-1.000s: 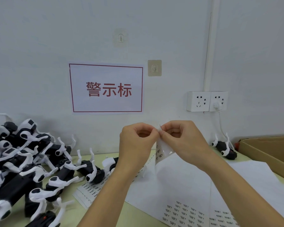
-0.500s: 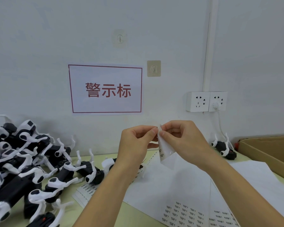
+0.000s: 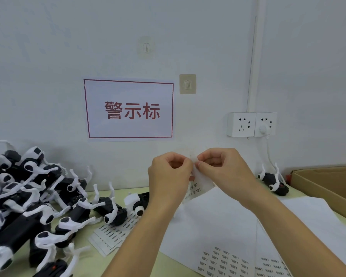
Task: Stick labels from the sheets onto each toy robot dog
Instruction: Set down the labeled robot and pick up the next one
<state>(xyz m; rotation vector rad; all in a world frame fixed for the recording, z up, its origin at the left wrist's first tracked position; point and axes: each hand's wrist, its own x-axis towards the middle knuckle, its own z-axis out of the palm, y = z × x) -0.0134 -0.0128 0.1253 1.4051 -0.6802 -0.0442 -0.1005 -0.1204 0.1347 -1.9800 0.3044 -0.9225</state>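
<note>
Both hands are raised above the table in the middle of the view. My right hand (image 3: 224, 170) pinches the top of a small white label strip (image 3: 200, 185) with printed labels on it. My left hand (image 3: 171, 176) pinches the same strip at its upper left edge, fingertips against those of the right hand. A heap of black-and-white toy robot dogs (image 3: 28, 196) lies at the left. One more dog (image 3: 273, 181) lies at the back right by the wall. Large label sheets (image 3: 224, 236) lie flat beneath my arms.
A small stack of label strips (image 3: 110, 236) lies beside the dogs. An open cardboard box (image 3: 328, 186) stands at the right edge. On the wall are a red-framed sign (image 3: 129, 110) and a double socket (image 3: 252, 124) with a plugged-in cable.
My left fingertips have come back against the right hand's at the strip's top edge. The strip hangs a little more to the right under the right hand. The camera has shifted slightly.
</note>
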